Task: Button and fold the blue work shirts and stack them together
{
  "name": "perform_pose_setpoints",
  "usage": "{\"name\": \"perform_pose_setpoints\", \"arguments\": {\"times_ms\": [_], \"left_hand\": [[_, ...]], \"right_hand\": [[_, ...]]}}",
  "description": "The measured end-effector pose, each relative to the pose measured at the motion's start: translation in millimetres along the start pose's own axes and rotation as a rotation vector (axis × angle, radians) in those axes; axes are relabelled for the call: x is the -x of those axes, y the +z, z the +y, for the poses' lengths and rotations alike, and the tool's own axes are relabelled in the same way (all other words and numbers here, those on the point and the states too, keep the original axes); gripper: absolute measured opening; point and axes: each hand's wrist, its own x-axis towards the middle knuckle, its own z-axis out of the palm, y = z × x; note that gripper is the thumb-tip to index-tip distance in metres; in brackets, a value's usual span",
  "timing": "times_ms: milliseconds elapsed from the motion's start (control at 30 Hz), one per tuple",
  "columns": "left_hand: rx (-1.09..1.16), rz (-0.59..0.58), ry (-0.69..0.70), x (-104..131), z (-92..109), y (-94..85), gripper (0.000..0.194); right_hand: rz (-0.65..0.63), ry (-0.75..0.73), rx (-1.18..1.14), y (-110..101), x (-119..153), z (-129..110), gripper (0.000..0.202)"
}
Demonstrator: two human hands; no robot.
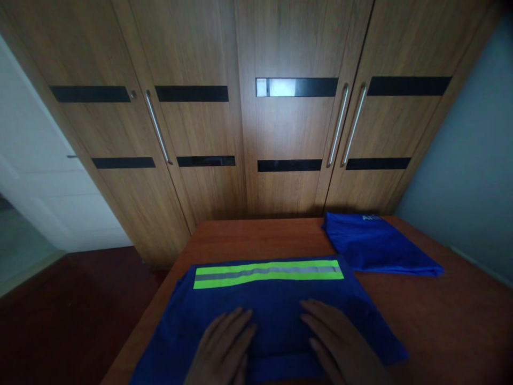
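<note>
A dark blue work garment (276, 305) lies spread on the table in front of me, with a yellow-green and silver reflective strip (268, 271) across its far end. My left hand (224, 347) rests on the left of its middle, fingers stretched forward. On the right side, my right hand (340, 339) lies on the cloth with its fingers extended toward the centre. Both hands are slightly blurred and hold nothing that I can see. A fold runs across the near part of the garment between them.
A folded bright blue cloth item (377, 243) with pale lettering lies at the table's back right. The reddish-brown table (256, 235) reaches up to a wooden wardrobe (280, 128) with metal handles. A white door (52, 176) stands at the left, a pale wall (465, 176) at the right.
</note>
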Motion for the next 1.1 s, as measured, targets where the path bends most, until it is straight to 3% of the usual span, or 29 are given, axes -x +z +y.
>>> {"name": "perform_pose_setpoints", "arguments": {"times_ms": [100, 233, 333, 467, 633, 767, 933, 1100], "left_hand": [[-0.068, -0.062, 0.041, -23.4, 19.4, 17.8, 0.067], [-0.098, -0.122, -0.074, -26.4, 15.6, 35.7, 0.07], [-0.053, -0.146, -0.079, -17.7, 8.0, 39.9, 0.067], [-0.029, -0.146, -0.073, -19.7, 8.5, 36.7, 0.068], [-0.028, -0.146, -0.093, -56.9, 14.2, 34.2, 0.062], [-0.023, -0.186, -0.131, -82.4, 5.6, 48.1, 0.062], [0.067, -0.285, -0.137, -82.5, -9.3, 60.4, 0.064], [0.118, -0.302, -0.177, -78.3, -10.6, 59.3, 0.065]], "right_hand": [[-0.084, -0.111, -0.004, 15.9, -19.0, -21.5, 0.062], [-0.155, -0.071, 0.035, 27.6, -22.0, -6.3, 0.063], [-0.22, -0.064, 0.016, 24.2, -17.1, 6.2, 0.059], [-0.289, -0.034, -0.008, 11.4, -24.2, 0.5, 0.053], [-0.154, -0.017, 0.022, 16.3, -63.5, -10.5, 0.054], [-0.151, -0.004, 0.064, 36.6, -90.4, 0.7, 0.057], [-0.179, -0.01, 0.064, 43.4, -91.8, 26.0, 0.058], [-0.095, 0.096, 0.143, 38.5, -84.3, 56.3, 0.056]]}}
